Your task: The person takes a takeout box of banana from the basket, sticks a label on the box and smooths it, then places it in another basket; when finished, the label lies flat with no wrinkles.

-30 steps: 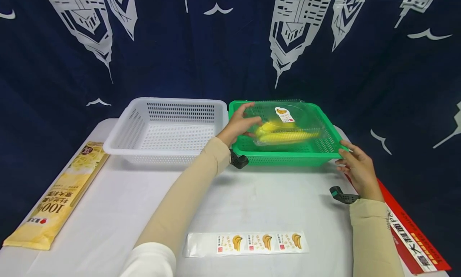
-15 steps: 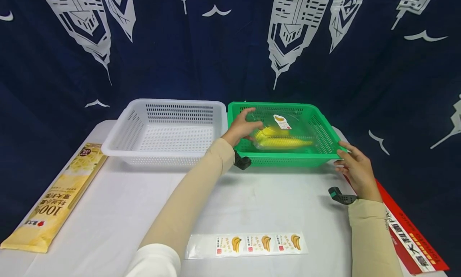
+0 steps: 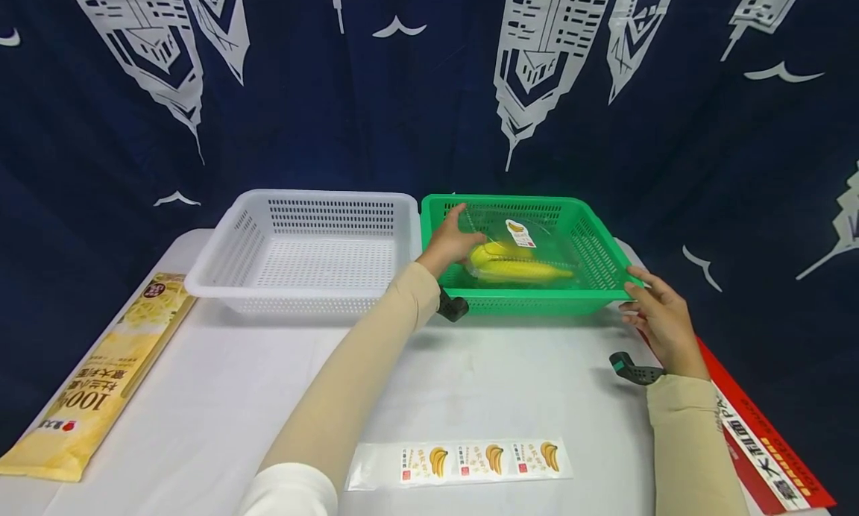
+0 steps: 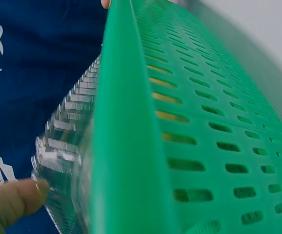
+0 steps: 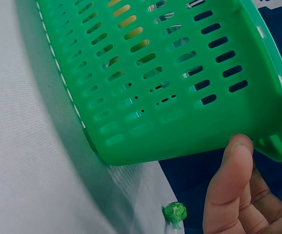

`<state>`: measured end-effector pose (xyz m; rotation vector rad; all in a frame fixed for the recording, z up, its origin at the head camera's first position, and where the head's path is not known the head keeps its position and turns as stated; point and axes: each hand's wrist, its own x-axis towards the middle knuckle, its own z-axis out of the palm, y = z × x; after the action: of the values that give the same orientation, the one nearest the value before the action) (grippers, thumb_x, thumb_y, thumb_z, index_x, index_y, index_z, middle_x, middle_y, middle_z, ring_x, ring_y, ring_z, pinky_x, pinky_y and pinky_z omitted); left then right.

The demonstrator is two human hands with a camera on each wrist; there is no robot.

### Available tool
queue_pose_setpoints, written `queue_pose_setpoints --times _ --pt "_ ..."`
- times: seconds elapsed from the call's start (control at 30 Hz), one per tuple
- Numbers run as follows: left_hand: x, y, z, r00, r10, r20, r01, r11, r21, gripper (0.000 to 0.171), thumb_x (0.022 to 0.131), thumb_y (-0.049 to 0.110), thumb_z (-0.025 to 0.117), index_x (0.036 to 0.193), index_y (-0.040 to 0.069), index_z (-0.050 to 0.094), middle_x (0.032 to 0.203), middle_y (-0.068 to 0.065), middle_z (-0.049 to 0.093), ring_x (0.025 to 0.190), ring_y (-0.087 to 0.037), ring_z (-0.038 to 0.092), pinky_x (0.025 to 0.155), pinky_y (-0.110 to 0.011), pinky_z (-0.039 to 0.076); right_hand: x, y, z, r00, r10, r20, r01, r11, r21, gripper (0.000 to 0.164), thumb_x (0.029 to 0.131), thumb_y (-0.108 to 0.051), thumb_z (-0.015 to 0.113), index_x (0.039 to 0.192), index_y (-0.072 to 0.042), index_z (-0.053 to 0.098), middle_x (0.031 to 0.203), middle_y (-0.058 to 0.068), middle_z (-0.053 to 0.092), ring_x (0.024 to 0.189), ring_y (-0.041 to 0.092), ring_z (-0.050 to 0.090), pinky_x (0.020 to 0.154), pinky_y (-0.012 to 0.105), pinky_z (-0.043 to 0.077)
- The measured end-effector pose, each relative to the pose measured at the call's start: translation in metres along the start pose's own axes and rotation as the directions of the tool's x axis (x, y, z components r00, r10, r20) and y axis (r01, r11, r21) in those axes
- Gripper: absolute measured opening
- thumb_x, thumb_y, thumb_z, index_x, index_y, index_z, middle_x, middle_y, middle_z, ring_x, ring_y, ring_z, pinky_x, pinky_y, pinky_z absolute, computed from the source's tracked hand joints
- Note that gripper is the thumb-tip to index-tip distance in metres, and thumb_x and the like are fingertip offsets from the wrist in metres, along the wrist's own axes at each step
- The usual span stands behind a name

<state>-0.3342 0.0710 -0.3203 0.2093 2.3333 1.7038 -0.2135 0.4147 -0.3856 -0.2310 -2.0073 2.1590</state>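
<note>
A clear plastic clamshell box (image 3: 537, 251) with a banana label on its lid and long yellow pieces, probably bananas, inside sits tilted within the green basket (image 3: 523, 294). My left hand (image 3: 451, 240) holds the box by its left end; the left wrist view shows the thumb (image 4: 26, 195) against its ridged edge. With my right hand (image 3: 661, 315) I grip the basket's front right corner, and the thumb (image 5: 231, 185) touches the wall below the rim in the right wrist view. Whether the box touches the basket floor is hidden.
A white basket (image 3: 309, 286) stands left of the green one. A yellow pasta packet (image 3: 101, 382) lies along the left table edge, a red packet (image 3: 765, 434) along the right. A strip of banana stickers (image 3: 463, 462) lies in front. Behind hangs a dark blue curtain (image 3: 429, 113).
The clear box has moved down and slightly left, deeper into the green basket, with my left hand still holding it. My right hand stays at the basket's corner. The head view has tilted up slightly.
</note>
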Motion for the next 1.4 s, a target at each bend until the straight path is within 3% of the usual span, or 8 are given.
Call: queue_pose_setpoints --times 0.07,0.17,0.2,0.47,0.67,1.07,1.23,1.4 --pt "0.0 -0.001 0.001 1.0 0.001 -0.011 0.0 1.0 0.027 0.08 0.109 0.02 0.066 0.174 0.022 0.02 0.173 -0.017 0.034 0.108 -0.028 0.066 0.105 -0.048 0.055 0.0 0.0 0.0 1.0 0.003 -0.001 -0.003 1.0 -0.006 0.03 0.108 -0.018 0.069 0.136 -0.029 0.066 0.099 -0.01 0.068 0.08 0.009 0.066 0.065 0.02 0.06" --pt "0.0 -0.003 0.002 1.0 -0.005 -0.007 0.006 0.999 0.047 0.08 0.11 0.022 0.064 0.174 0.02 0.016 0.173 -0.019 0.034 0.147 -0.035 0.049 0.12 -0.051 0.044 0.001 0.0 0.0 1.0 0.008 -0.002 -0.008 1.0 -0.012 0.03 0.108 -0.02 0.07 0.136 -0.03 0.066 0.1 -0.01 0.068 0.081 0.009 0.066 0.065 0.02 0.06" --pt "0.0 -0.004 0.002 1.0 -0.01 -0.003 0.01 0.999 0.041 0.08 0.111 0.022 0.063 0.174 0.019 0.014 0.173 -0.02 0.033 0.151 -0.038 0.045 0.122 -0.054 0.042 0.0 0.0 0.0 1.0 0.008 -0.001 -0.008 1.0 -0.013 0.03 0.108 -0.02 0.07 0.135 -0.03 0.066 0.1 -0.01 0.068 0.081 0.009 0.066 0.065 0.02 0.06" --pt "0.004 -0.01 0.005 1.0 -0.014 -0.024 0.014 1.0 -0.008 0.081 0.111 0.021 0.062 0.175 0.018 0.01 0.175 -0.021 0.028 0.156 -0.041 0.038 0.123 -0.056 0.039 0.0 -0.001 0.0 1.0 -0.004 0.005 0.004 1.0 -0.001 0.028 0.108 -0.017 0.069 0.132 -0.031 0.068 0.097 -0.01 0.068 0.08 0.009 0.067 0.065 0.021 0.061" --pt "0.007 -0.012 0.01 0.999 -0.019 -0.048 0.019 1.0 -0.006 0.085 0.109 0.023 0.065 0.175 0.018 0.012 0.173 -0.023 0.03 0.15 -0.041 0.045 0.117 -0.056 0.045 0.001 0.001 -0.001 1.0 -0.008 0.007 0.008 1.0 0.013 0.029 0.108 -0.017 0.068 0.134 -0.031 0.068 0.099 -0.01 0.068 0.079 0.01 0.066 0.064 0.021 0.06" --pt "0.006 -0.016 0.004 1.0 -0.013 -0.026 0.013 1.0 0.0 0.088 0.109 0.027 0.065 0.175 0.015 0.009 0.179 -0.018 0.018 0.163 -0.038 0.024 0.128 -0.056 0.032 0.009 0.003 0.004 1.0 0.003 0.02 -0.004 1.0 0.025 0.029 0.108 -0.016 0.068 0.132 -0.032 0.07 0.097 -0.008 0.068 0.079 0.011 0.067 0.065 0.021 0.061" --pt "-0.011 -0.013 -0.011 0.997 0.064 0.035 -0.063 0.997 -0.033 0.08 0.11 0.03 0.064 0.174 0.015 0.019 0.18 -0.013 0.019 0.164 -0.035 0.022 0.129 -0.056 0.03 0.01 0.005 0.006 0.999 -0.011 0.034 0.01 1.0 0.027 0.028 0.108 -0.017 0.068 0.132 -0.032 0.07 0.097 -0.008 0.068 0.08 0.011 0.067 0.065 0.021 0.061" --pt "-0.039 -0.018 -0.03 0.977 0.183 0.113 -0.177 0.982 -0.062 0.061 0.113 0.03 0.059 0.169 0.02 0.038 0.173 -0.009 0.037 0.16 -0.028 0.033 0.127 -0.052 0.036 0.009 0.006 0.005 0.999 -0.043 0.029 0.043 0.999 0.006 0.028 0.108 -0.014 0.068 0.128 -0.033 0.072 0.095 -0.011 0.07 0.078 0.01 0.068 0.063 0.021 0.061"
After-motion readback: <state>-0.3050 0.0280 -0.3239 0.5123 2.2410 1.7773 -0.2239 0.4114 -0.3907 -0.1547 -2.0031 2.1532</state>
